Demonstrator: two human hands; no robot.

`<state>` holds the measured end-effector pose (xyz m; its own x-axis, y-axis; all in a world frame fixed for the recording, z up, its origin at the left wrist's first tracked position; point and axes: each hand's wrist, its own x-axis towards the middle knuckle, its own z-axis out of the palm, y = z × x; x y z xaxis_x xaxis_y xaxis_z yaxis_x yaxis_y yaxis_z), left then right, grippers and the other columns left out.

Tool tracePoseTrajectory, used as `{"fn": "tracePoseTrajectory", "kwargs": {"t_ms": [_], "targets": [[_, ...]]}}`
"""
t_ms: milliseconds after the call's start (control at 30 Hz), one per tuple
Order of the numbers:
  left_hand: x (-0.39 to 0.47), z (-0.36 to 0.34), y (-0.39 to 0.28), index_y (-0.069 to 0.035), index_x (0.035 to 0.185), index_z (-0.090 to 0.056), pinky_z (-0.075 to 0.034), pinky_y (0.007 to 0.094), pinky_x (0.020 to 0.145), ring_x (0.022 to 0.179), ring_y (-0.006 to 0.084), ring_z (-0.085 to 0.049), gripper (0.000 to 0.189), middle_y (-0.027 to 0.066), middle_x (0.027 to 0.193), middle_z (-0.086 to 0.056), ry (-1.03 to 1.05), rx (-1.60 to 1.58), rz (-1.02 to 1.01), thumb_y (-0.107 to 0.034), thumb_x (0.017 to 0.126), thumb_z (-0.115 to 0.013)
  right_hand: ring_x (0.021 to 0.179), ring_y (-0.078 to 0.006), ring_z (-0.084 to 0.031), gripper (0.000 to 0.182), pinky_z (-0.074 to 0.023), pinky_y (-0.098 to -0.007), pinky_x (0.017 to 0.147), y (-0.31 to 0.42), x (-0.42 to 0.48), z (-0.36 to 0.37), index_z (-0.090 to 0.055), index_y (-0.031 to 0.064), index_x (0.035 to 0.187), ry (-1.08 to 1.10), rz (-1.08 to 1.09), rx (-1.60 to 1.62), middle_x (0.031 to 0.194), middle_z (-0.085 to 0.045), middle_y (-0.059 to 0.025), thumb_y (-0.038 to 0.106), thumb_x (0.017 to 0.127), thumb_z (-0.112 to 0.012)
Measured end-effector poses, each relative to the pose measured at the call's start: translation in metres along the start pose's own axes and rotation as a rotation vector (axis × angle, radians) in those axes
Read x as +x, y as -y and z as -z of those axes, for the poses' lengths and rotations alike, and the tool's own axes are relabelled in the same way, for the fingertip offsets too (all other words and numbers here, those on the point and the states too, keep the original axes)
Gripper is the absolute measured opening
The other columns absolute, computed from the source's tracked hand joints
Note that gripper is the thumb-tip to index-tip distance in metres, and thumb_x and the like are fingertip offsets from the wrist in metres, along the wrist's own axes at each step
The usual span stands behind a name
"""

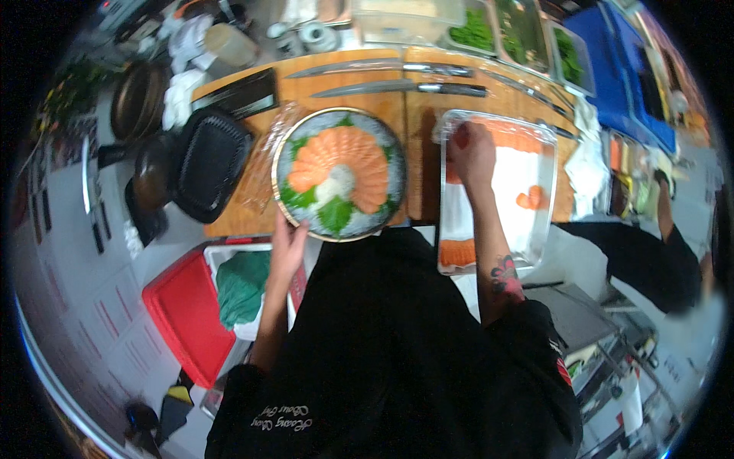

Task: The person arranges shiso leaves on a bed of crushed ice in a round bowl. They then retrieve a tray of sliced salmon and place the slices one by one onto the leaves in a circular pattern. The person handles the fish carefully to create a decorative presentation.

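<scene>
My left hand (288, 241) grips the near-left rim of a round dish (276, 175), its thumb on the edge. Crushed ice (375, 123) fills the dish, and salmon slices (338, 146) fan in an arc over it. Green leaves (335, 218) and a pale shredded mound (335, 182) sit among them. My right hand (473, 150) is over the left side of a metal tray (553, 189), fingers curled down by salmon there; whether they hold a slice is hidden. More sliced salmon (510, 135) lines the tray's far end, and a few loose slices (530, 198) lie on its white liner.
Two long knives (367, 69) lie across the far side of the wooden cutting boards (378, 106). A black plastic tray (209, 163) stands at the left. Containers of green leaves (473, 31) line the back. A red-lidded cooler (189, 310) is below left; another person's arm (665, 206) shows at right.
</scene>
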<state>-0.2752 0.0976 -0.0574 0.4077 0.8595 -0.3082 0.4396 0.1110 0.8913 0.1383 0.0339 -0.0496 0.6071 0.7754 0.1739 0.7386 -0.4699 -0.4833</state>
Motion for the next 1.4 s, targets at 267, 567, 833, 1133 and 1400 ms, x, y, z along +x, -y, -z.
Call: {"fn": "tracePoseTrajectory", "kwargs": {"t_ms": [267, 567, 833, 1133, 1400], "targets": [[0.019, 0.009, 0.006, 0.001, 0.161, -0.018, -0.051, 0.0372, 0.095, 0.113, 0.0287, -0.064, 0.084, 0.0246, 0.129, -0.062, -0.004, 0.106, -0.08, -0.009, 0.09, -0.064, 0.085, -0.0359, -0.065, 0.013, -0.0525, -0.0457, 0.076, -0.013, 0.009, -0.006, -0.066, 0.0024, 0.083, 0.085, 0.166, -0.214, 0.091, -0.066, -0.0143, 0.01, 0.078, -0.075], [0.063, 0.059, -0.057, -0.009, 0.165, -0.016, -0.054, 0.0309, 0.085, 0.088, 0.0159, -0.062, 0.088, 0.0085, 0.097, -0.064, 0.293, -0.025, 0.048, -0.005, 0.092, -0.066, 0.098, -0.02, -0.069, 0.015, -0.055, -0.0319, 0.088, -0.047, -0.035, 0.027, -0.068, 0.0001, 0.109, 0.068, -0.035, 0.657, 0.108, -0.073, -0.0121, 0.004, 0.095, -0.07], [0.043, 0.053, -0.127, -0.005, 0.145, -0.05, -0.052, 0.033, 0.09, 0.109, 0.0198, -0.066, 0.057, 0.0133, 0.126, -0.066, 0.074, -0.004, -0.305, -0.011, 0.093, -0.072, 0.093, -0.0196, -0.072, 0.028, -0.0576, -0.0317, 0.079, 0.157, -0.031, 0.035, -0.062, 0.001, 0.123, 0.618, 0.158, 0.814, 0.103, -0.072, -0.0111, 0.007, 0.097, -0.068], [0.083, 0.029, -0.093, -0.002, 0.117, -0.066, -0.056, 0.0332, 0.078, 0.094, 0.022, -0.072, 0.023, 0.0132, 0.106, -0.074, 0.054, 0.058, -0.233, -0.009, 0.096, -0.069, 0.086, -0.0282, -0.071, 0.021, -0.0569, -0.037, 0.075, 0.212, -0.015, -0.022, -0.067, 0.0016, 0.102, 0.567, 0.357, 0.342, 0.095, -0.068, -0.0125, 0.015, 0.089, -0.077], [0.083, 0.018, -0.087, -0.002, 0.118, -0.064, -0.058, 0.0345, 0.073, 0.092, 0.0244, -0.072, 0.024, 0.0144, 0.1, -0.069, -0.038, 0.124, -0.24, -0.007, 0.095, -0.069, 0.08, -0.0305, -0.069, 0.018, -0.0559, -0.038, 0.071, 0.181, -0.019, -0.005, -0.068, 0.0023, 0.099, 0.309, 0.549, 0.319, 0.093, -0.066, -0.0113, 0.014, 0.088, -0.077]]}}
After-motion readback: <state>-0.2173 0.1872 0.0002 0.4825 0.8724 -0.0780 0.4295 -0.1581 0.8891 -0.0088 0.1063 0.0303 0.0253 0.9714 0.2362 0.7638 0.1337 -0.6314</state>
